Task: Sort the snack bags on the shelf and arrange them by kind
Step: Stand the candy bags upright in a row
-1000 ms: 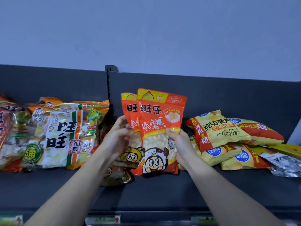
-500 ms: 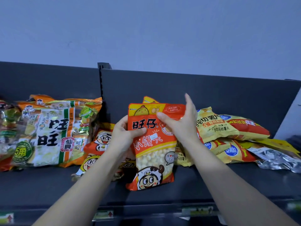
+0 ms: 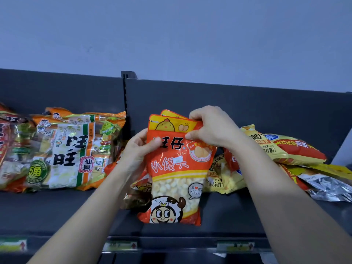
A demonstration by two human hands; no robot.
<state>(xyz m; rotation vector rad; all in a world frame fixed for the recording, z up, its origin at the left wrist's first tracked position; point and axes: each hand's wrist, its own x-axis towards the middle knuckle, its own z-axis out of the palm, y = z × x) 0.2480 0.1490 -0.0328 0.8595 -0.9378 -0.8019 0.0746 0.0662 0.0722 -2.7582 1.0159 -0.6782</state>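
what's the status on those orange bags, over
Left hand grips the front orange bag at its left edge; right hand pinches its top. Second orange bag right behind it. Yellow chip bags crowd the right side.

Arms extended forward, left hand [image 3: 137, 150] and right hand [image 3: 214, 128] grip the orange bag [image 3: 176, 169].

Second orange bag [image 3: 169, 113] hidden behind front orange bag [image 3: 175, 168] but for its top, red packets [image 3: 4, 134] blurred, cut off at left edge, shelf price labels [image 3: 121, 245] unreadable, silver packet [image 3: 331, 187] cropped at right
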